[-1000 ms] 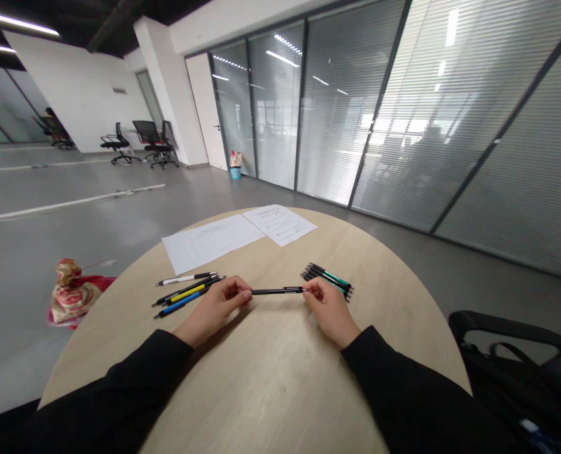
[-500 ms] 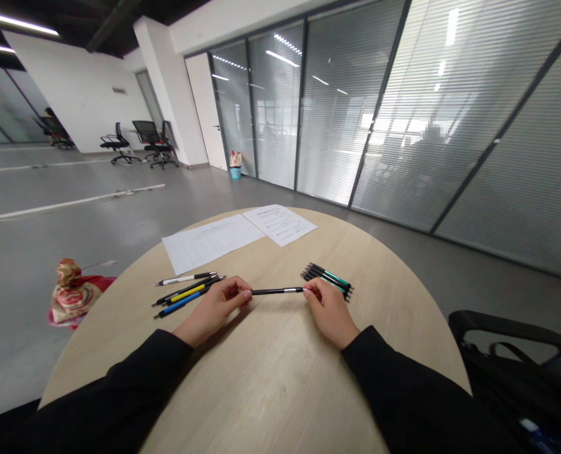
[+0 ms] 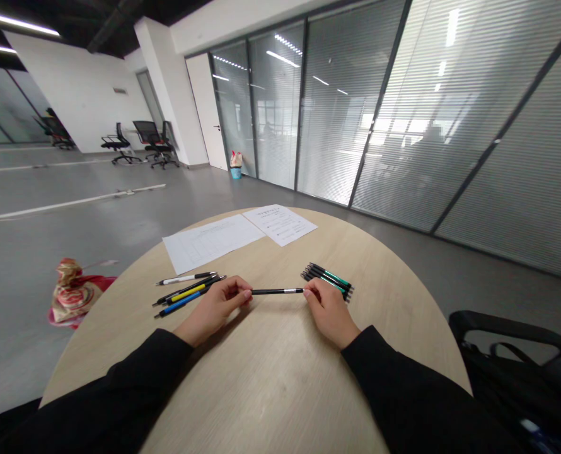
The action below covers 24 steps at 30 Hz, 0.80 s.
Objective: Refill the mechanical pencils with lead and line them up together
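Spanning the gap between left hand (image 3: 214, 309) and right hand (image 3: 330, 310), a black pen (image 3: 273, 292) sits just below the frame's centre, each hand pinching one end. Assorted pens (image 3: 188, 293) lie centre-left; green pens (image 3: 336, 278), centre-right; sheets (image 3: 214, 241), above.

Grey floor (image 3: 133, 224), white wall (image 3: 82, 104), black chairs (image 3: 145, 131) — slatted glass partition (image 3: 337, 126), strip lights (image 3: 20, 23)

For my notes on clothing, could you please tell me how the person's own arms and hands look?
The left sleeve and right sleeve are long and plain black, with no visible marking. They leave the left hand and right hand bare: no gloves, and no ring or watch shows.
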Available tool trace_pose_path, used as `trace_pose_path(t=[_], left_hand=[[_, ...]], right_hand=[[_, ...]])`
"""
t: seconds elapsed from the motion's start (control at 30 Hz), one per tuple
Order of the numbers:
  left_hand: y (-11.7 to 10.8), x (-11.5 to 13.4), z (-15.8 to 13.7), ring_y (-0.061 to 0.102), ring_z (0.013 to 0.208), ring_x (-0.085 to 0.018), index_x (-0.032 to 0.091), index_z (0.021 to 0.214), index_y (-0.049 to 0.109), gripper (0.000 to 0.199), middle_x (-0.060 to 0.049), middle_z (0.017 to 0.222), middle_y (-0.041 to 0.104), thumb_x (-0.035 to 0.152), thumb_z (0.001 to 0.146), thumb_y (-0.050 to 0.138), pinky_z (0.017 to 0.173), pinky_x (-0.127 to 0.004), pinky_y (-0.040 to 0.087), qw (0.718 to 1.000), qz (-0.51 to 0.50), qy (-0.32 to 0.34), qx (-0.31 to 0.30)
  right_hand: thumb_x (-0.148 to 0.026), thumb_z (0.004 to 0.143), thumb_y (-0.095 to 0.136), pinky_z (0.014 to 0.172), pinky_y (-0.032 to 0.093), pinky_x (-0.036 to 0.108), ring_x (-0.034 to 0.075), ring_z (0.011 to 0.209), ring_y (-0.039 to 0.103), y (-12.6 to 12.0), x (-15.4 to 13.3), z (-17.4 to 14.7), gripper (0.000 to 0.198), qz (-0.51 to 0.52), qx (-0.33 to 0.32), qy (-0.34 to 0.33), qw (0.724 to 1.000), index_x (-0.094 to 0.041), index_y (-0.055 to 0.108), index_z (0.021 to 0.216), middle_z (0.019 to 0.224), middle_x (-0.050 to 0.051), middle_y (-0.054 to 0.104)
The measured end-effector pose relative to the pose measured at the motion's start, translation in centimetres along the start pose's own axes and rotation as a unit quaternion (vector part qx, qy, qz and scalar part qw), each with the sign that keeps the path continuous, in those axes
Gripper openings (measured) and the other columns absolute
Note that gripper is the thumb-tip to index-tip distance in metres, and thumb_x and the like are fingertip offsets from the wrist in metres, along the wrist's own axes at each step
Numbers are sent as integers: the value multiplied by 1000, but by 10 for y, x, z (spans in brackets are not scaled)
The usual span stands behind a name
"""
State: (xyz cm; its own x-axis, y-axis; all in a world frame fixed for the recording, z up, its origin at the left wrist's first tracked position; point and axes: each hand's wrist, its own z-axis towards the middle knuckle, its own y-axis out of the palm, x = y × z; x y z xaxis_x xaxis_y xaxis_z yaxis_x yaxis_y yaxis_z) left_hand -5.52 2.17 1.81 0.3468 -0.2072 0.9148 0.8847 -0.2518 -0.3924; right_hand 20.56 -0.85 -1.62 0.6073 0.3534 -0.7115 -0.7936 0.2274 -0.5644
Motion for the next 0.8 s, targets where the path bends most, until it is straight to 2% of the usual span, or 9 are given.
trace_pose_path(t=[0.2,0.8], left_hand=[[0,1,0,58,66,-16,18,81,62,27,0,70,64,45,81,66,67,-28,45,1000,-10,-3,-2],[0,-1,0,58,67,-16,17,82,61,25,0,71,65,42,81,65,67,-28,44,1000,-3,-6,-9]], right_hand=[[-21,93,47,65,35,28,17,70,52,-3,-4,0,20,10,-17,-21,1000,-20,54,74,72,1,56],[-24,96,42,64,31,28,15,66,48,-1,-3,0,30,27,-28,-24,999,-20,44,67,67,-1,50]])
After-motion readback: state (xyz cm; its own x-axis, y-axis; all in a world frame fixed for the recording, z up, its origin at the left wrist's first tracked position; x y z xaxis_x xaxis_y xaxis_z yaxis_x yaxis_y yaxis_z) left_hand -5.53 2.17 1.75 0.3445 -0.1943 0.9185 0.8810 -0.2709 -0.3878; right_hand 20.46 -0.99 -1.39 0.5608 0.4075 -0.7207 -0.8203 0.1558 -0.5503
